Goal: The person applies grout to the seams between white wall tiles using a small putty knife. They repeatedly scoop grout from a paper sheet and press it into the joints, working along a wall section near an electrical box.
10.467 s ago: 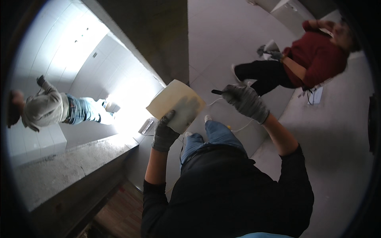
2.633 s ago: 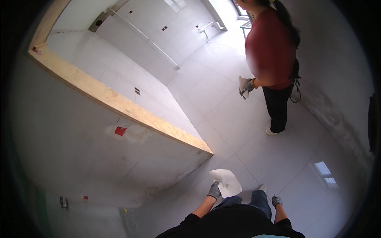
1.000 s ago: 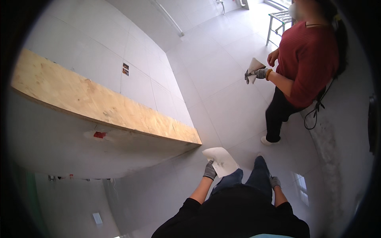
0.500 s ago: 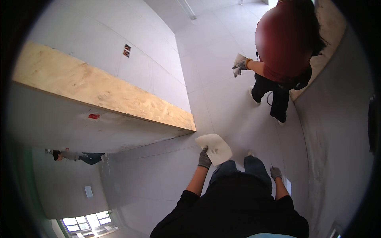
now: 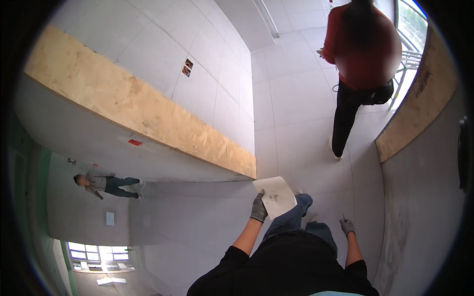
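The pale sheet point(image 5: 281, 204), marked with grey smudges, is just right of centre in the lower half of the frame, where the gloved left hand point(image 5: 258, 206) grips its left edge. At lower right, the gloved right hand point(image 5: 347, 226) is closed around a thin dark tool point(image 5: 344, 217), mostly hidden. A wooden board point(image 5: 143, 116) slants down from upper left. A person in red point(image 5: 363, 54) is at upper right; another person point(image 5: 105, 183) appears sideways at far left.
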Available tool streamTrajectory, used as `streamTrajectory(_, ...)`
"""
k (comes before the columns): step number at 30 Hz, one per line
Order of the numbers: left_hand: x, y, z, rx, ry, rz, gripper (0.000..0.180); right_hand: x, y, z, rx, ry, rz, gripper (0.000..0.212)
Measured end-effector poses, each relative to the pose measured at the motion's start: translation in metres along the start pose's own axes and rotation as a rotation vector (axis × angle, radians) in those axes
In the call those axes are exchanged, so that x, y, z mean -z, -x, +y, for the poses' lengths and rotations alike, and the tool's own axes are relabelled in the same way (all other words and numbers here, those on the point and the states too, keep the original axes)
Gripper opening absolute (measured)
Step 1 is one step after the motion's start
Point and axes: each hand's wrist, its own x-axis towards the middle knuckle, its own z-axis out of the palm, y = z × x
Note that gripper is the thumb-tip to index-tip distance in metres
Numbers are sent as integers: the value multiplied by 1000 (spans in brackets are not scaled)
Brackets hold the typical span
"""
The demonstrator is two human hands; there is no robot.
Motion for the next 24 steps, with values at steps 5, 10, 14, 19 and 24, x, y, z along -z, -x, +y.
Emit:
streamTrajectory(5, -38, -43, 33, -43, 44, 5, 55, 19, -88, -142, -130, -458, -201, 44)
streamTrajectory(10, -78, -121, 89, -96, 110, -86, 58, 37, -186, -304, 262, -487, -236, 29)
streamTrajectory(14, -121, -192, 154, -194, 141, -68, 60, 58, -242, -438, 615, 18, 68, 22)
streamTrajectory(19, -166, -225, 229, -231, 158, -33, 59, 91, -275, -619, 913, 434, 198, 19)
streamTrajectory(24, -195, -255, 273, -287, 167, 128, 61, 96, -298, -781, 542, -474, -512, 22)
